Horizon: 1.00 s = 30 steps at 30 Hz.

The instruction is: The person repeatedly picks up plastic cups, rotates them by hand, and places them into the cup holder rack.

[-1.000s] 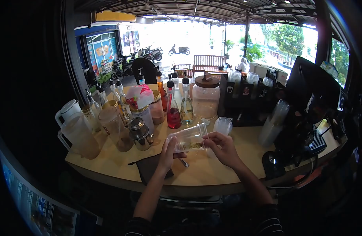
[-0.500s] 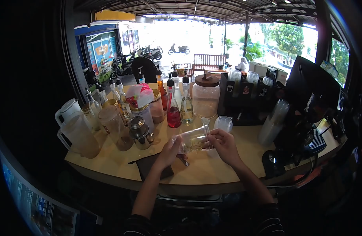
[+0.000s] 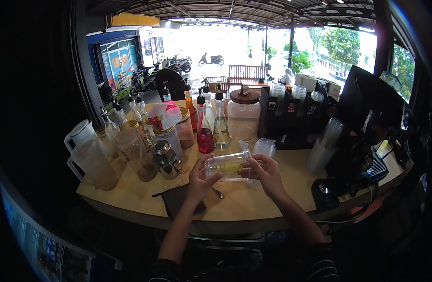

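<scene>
A clear plastic cup (image 3: 226,167) with yellowish print on its side lies sideways between my hands, above the counter. My left hand (image 3: 200,179) is wrapped round its base end. At the rim end on the right, my right hand (image 3: 265,172) pinches the cup with thumb and fingers. Beneath them on the counter are a dark folded cloth (image 3: 180,199) and the end of a metal spoon-like utensil (image 3: 219,192). Just behind my right hand stands a stack of clear lids or cups (image 3: 264,147), partly hidden.
Left on the wooden counter (image 3: 253,207) stand pitchers (image 3: 96,162), a metal drip filter pot (image 3: 164,159), and several pump bottles, one with red syrup (image 3: 205,137). A large lidded jar (image 3: 243,115) is behind. Stacked cups (image 3: 326,143) and a dark machine (image 3: 366,122) are right.
The cup has been turned about its length, so its yellowish print now faces me. It lies more level, and my left fingers have shifted round its base. The view has moved slightly.
</scene>
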Each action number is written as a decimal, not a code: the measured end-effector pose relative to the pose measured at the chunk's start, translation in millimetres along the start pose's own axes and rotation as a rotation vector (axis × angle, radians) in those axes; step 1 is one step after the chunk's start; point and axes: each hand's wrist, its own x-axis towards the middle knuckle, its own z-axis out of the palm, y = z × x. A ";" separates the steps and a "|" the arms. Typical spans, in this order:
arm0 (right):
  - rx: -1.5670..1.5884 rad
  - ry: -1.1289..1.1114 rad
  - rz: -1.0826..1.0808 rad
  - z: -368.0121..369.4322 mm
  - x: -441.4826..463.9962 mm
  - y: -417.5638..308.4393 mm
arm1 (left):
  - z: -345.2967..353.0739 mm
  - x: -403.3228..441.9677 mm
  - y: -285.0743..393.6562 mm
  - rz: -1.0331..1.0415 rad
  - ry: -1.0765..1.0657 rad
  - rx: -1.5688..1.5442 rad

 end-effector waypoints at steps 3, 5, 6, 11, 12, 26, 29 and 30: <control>-0.020 0.006 0.005 0.9 -0.7 -1.4 | 0.3 -1.5 -4.1 -0.010 0.016 -0.020; -0.012 0.008 -0.001 0.6 -1.4 -1.0 | 1.3 -1.8 -4.6 -0.014 0.017 -0.011; -0.004 0.006 -0.007 0.5 -1.5 -0.9 | 2.3 -2.0 -4.1 -0.009 0.017 -0.012; 0.012 0.016 -0.005 -0.9 -2.9 -2.0 | 5.5 -1.4 -3.0 0.010 0.022 -0.011; 0.019 0.017 -0.006 -1.7 -3.0 -2.0 | 4.5 -0.9 -5.6 0.006 0.015 -0.027; 0.123 0.019 -0.013 -8.8 -3.5 -5.7 | 29.1 10.7 6.9 0.035 0.046 -0.006; 0.272 -0.020 -0.002 -9.2 -1.3 -5.0 | 40.1 23.0 -0.6 0.194 0.157 -0.045; 0.353 -0.042 0.007 -9.4 -0.9 -4.4 | 41.7 27.5 -6.5 0.150 0.150 -0.124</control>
